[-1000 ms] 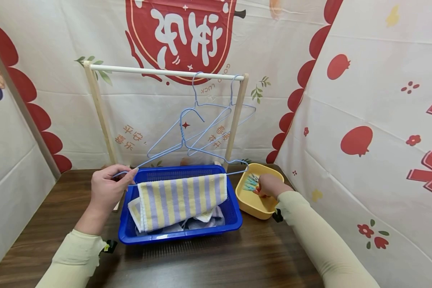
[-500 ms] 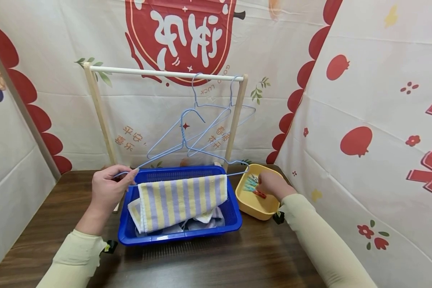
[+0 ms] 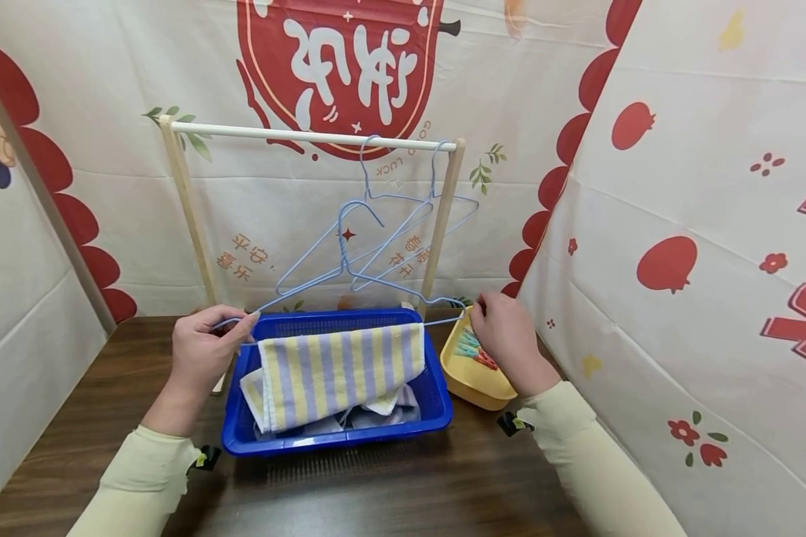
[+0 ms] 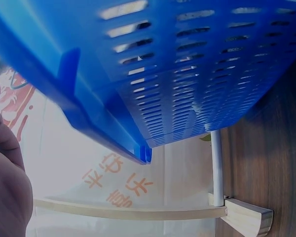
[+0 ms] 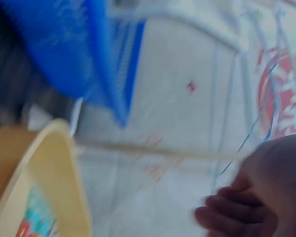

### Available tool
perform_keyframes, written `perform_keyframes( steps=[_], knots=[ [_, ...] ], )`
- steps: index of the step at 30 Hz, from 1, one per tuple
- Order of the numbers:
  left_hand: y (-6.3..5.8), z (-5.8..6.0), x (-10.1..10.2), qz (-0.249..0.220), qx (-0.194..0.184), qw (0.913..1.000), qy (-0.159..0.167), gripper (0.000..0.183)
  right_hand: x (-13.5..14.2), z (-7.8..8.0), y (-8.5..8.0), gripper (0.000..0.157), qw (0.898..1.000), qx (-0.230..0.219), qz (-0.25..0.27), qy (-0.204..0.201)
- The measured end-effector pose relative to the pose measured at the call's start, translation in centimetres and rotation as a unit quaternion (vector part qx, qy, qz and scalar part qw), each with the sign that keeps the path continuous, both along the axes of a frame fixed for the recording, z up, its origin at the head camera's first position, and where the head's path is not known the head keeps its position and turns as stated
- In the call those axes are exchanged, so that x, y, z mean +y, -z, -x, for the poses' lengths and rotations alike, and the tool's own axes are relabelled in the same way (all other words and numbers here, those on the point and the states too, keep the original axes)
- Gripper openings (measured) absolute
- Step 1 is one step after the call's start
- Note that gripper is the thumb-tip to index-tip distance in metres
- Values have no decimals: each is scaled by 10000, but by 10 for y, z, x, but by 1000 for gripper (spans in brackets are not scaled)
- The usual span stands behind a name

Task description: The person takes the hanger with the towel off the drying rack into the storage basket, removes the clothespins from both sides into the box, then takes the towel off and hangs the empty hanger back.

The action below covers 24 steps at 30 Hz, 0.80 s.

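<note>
My left hand [image 3: 204, 343] pinches the left end of a blue wire clothes hanger [image 3: 342, 257], whose hook points up. A yellow-and-lilac striped towel [image 3: 345, 373] is draped over the hanger's lower bar, above the blue laundry basket [image 3: 336, 446]. My right hand [image 3: 507, 339] hovers over the yellow bin [image 3: 473, 391], near the hanger's right end, fingers curled in the right wrist view. I cannot tell whether something is between its thumb and index finger. Blue-green and red clothespins [image 3: 472, 344] lie inside the bin.
Behind the basket stands a drying rack [image 3: 302, 136] with a white bar and wooden legs. Two more blue hangers [image 3: 436, 194] hang on its right part. Other cloths [image 3: 383, 414] lie in the basket. A printed cloth wall [image 3: 645, 186] closes off the right side.
My right hand has risen out of the yellow bin and moved slightly away from me, toward the bin's back edge. The left hand, hanger and towel stay almost still.
</note>
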<state>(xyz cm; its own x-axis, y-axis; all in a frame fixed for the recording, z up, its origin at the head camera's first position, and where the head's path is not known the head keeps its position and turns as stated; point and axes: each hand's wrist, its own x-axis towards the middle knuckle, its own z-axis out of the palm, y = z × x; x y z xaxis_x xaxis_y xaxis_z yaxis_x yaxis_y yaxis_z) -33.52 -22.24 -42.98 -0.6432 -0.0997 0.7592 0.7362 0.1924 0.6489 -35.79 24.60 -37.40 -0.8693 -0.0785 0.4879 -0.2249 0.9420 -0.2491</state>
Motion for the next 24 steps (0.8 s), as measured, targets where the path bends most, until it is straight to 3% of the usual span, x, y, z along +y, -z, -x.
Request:
perform_keyframes(
  steps=[2,5,10,13,16,24],
  knots=[
    [-1,-1,1,41,22,10000,-21,14,-11,-9,-5,14,9960,794,239,-326],
    [-1,-1,2,55,40,10000,-37,16,-31,-22,-11,8,9805,1699,298,-944],
    [0,-1,2,-35,19,10000,11,13,-64,-39,-22,5,9488,2514,274,-1893],
    [0,0,2,-86,34,10000,5,12,-84,-41,-24,5,9356,2507,200,-2479],
    [0,-1,2,-76,17,10000,-12,13,-103,-41,-21,5,9292,2255,-145,-2924],
    [-2,-3,5,-25,-76,10000,47,13,-138,-38,-8,12,9250,1429,-1061,-3357]
  ],
)
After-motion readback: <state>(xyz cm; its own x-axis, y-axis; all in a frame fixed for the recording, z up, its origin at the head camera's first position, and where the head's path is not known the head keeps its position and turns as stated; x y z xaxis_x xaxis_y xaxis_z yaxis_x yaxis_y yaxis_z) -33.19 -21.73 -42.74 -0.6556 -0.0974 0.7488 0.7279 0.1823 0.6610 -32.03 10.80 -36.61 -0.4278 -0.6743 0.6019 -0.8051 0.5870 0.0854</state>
